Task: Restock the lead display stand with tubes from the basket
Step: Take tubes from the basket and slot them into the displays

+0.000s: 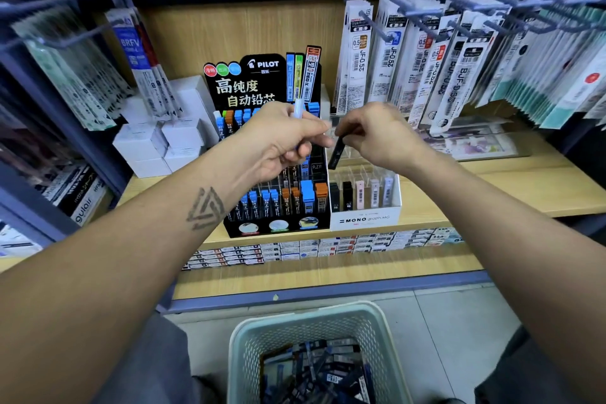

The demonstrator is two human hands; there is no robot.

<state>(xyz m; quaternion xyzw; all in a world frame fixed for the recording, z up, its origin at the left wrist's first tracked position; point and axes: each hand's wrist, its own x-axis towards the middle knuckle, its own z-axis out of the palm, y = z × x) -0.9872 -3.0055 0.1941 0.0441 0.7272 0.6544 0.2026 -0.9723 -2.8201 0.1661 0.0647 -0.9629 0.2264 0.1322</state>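
Basket (244,343) at bottom centre of frame, on the floor, holds loose lead tubes (316,371). Lead display stand (269,147) on the shelf at frame centre. Step in hand, judged: slotting. Left hand (282,138), raised before the stand, pinches a blue-white tube (298,106). Right hand (380,134), fingers curled, holds a black tube (336,154) tilted. Next: align with an empty slot, lower in.

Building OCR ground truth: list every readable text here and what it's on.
"PILOT", "高纯度 自动铅芯": black lead display stand header
"0.5 HB": tall tube on the header
"MONO graph MG": white stand
"JF-0.5": hanging refill pack
"BJF-0.5": hanging pack
"BRFV": blue pack
Basket tubes, lower-shelf boxes: unreadable.
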